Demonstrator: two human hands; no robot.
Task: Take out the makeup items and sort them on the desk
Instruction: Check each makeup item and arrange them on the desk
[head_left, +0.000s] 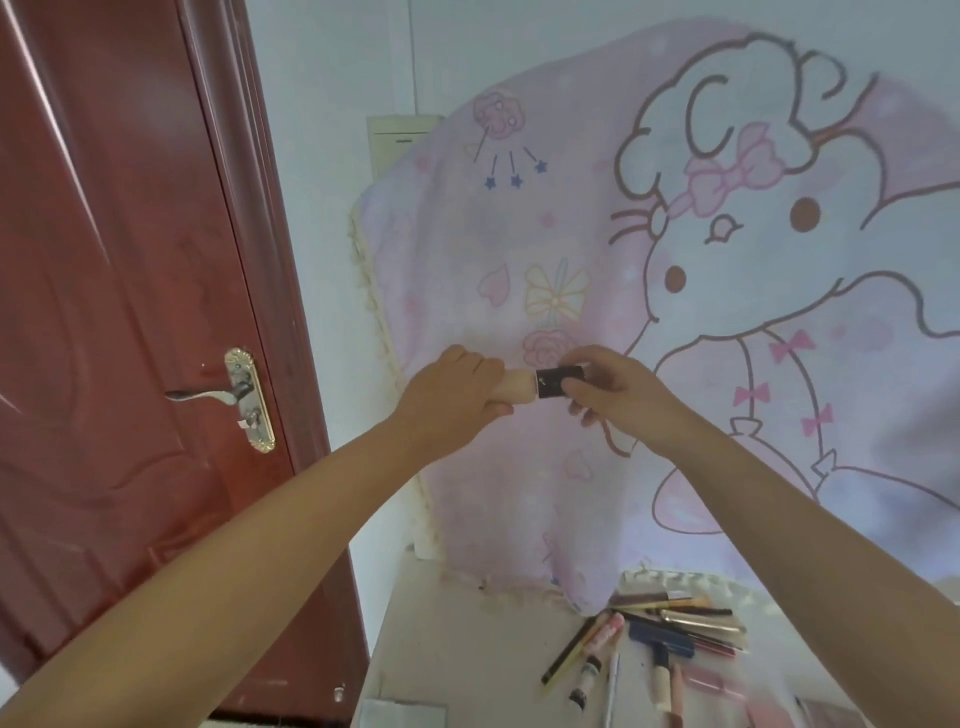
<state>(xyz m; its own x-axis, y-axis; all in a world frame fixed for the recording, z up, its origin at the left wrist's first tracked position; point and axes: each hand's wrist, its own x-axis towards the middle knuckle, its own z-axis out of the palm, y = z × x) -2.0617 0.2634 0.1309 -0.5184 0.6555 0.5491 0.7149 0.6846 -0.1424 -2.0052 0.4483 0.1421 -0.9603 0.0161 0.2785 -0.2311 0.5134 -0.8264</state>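
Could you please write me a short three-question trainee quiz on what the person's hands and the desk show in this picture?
1. True or false: both hands hold one makeup bottle between them.
2. Which hand grips the dark cap? A) left B) right C) neither
3. Fill in: the pens, pencils and tubes lie on the ____, below the cartoon blanket.

Key
1. True. The left hand and right hand hold the makeup bottle raised in front of the cartoon blanket.
2. B. The right hand grips the dark cap; the left wraps the beige body.
3. Desk, where the pens, pencils and tubes lie close together.
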